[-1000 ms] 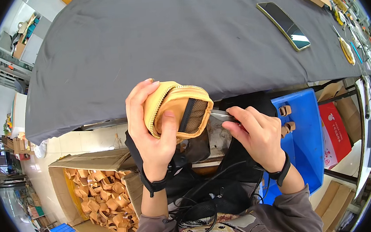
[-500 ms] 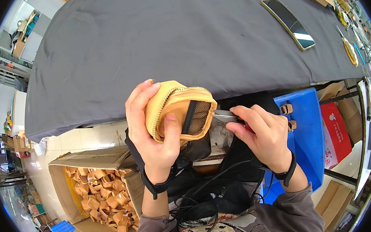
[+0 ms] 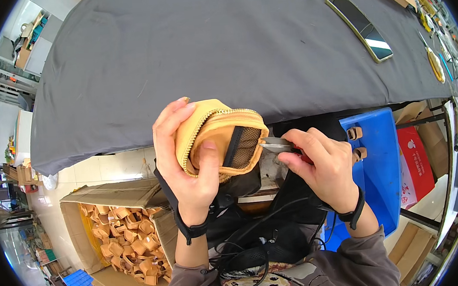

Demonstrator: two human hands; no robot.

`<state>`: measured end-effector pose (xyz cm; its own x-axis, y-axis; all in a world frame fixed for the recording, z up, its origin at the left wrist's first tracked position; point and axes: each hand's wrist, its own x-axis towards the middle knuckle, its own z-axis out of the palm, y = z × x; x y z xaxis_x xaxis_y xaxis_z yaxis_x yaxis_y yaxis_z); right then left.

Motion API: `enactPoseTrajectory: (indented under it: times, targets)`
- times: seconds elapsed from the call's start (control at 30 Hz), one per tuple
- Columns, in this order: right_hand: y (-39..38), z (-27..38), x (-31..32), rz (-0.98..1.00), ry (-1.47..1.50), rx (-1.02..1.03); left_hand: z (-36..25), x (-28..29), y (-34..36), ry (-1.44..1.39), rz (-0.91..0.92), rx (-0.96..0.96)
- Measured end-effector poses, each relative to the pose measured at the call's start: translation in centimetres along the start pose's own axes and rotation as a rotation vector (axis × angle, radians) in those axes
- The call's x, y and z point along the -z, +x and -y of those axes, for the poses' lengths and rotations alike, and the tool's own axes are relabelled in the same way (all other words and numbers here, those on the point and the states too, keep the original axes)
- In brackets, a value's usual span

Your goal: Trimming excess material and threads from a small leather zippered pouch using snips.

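My left hand [image 3: 187, 157] grips a small yellow zip pouch [image 3: 198, 125], its thumb pushed inside the opening and its fingers behind the outer wall. The pouch is unzipped, with brass zip teeth along the rim and a dark mesh pocket [image 3: 246, 146] edged in black inside. Between thumb and forefinger my right hand [image 3: 322, 162] holds small metal thread snips [image 3: 276, 144]. The blades point left, and their tips are at the pouch's right edge. The handle is mostly hidden in the palm, with a bit of red showing.
A table with a dark grey cloth [image 3: 222, 52] spans the far side, bearing a phone [image 3: 360, 28] at the right. An open carton [image 3: 112, 194] of small tan pouches stands at lower left. To the right are a blue bin [image 3: 379, 169] with tan pieces and a red box [image 3: 416, 160].
The snips have shifted slightly left and down at the pouch's right edge, and my right thumb has moved a little. My left hand keeps its grip on the pouch.
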<state>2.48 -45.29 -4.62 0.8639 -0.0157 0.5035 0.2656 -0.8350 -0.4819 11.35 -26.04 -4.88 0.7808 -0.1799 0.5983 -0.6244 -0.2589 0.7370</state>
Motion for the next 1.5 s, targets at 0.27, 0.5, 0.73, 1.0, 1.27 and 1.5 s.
enactPoseTrajectory:
  times: [0.27,0.5,0.73,1.0,1.27,1.5]
  targets:
    - [0.0,-0.1,0.2,0.028,-0.036,0.009,-0.1,-0.1,0.0,0.008,-0.006,0.009]
    - [0.1,-0.7,0.1,0.014,-0.007,0.067,0.0,0.0,0.1,0.004,-0.004,0.012]
    - [0.2,-0.8,0.2,0.019,0.036,0.031,-0.3,-0.1,0.0,0.024,-0.002,0.014]
    - [0.3,0.1,0.5,0.025,-0.019,-0.005,-0.4,-0.2,-0.1,0.045,-0.007,-0.009]
    - [0.4,-0.5,0.2,-0.022,-0.056,0.066,-0.4,-0.2,0.0,0.057,-0.003,-0.026]
    - [0.6,-0.7,0.1,-0.058,-0.033,0.095,-0.4,-0.1,0.1,0.047,-0.005,-0.012]
